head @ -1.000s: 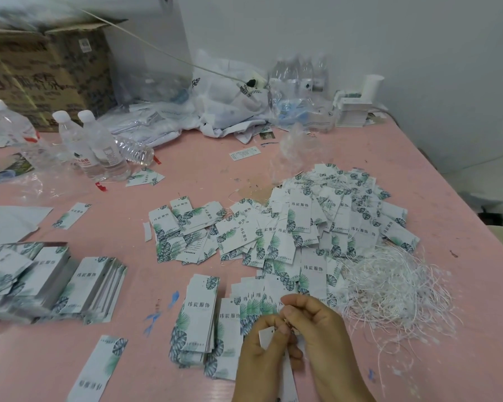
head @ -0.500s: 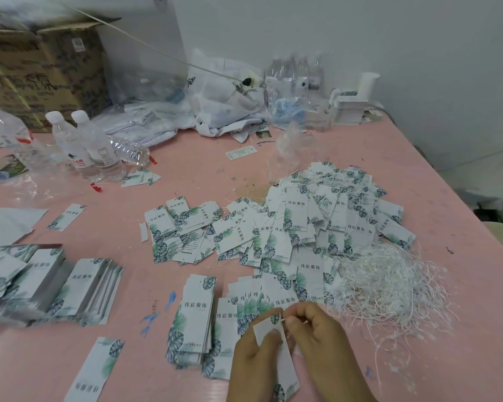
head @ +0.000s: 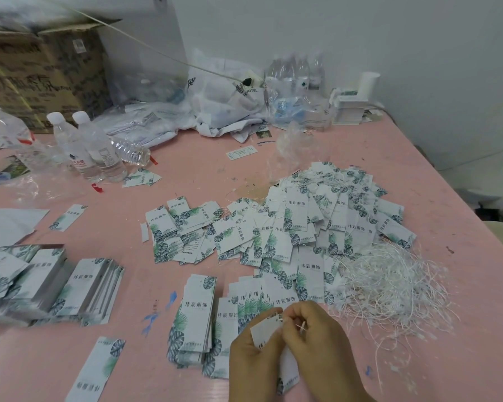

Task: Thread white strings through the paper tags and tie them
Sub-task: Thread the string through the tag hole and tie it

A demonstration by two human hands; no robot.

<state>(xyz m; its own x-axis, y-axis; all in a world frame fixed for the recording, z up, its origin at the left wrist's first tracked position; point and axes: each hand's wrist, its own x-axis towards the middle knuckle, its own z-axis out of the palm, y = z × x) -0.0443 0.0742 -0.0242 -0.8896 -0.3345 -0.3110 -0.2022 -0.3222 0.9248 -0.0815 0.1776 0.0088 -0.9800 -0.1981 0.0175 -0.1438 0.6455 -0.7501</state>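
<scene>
Left hand [head: 253, 352] is gripping a white leaf-printed paper tag [head: 266, 332], right hand [head: 314, 340] is pinching a thin white string [head: 301, 327]; nearby tags [head: 196, 306] are reading "纬宸服饰".

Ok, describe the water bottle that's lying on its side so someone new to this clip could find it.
Start at the cardboard box in the far left corner of the pink table. Just in front stand capped bottles; the lying bottle rests to their right, the only clear bottle not upright.
</scene>
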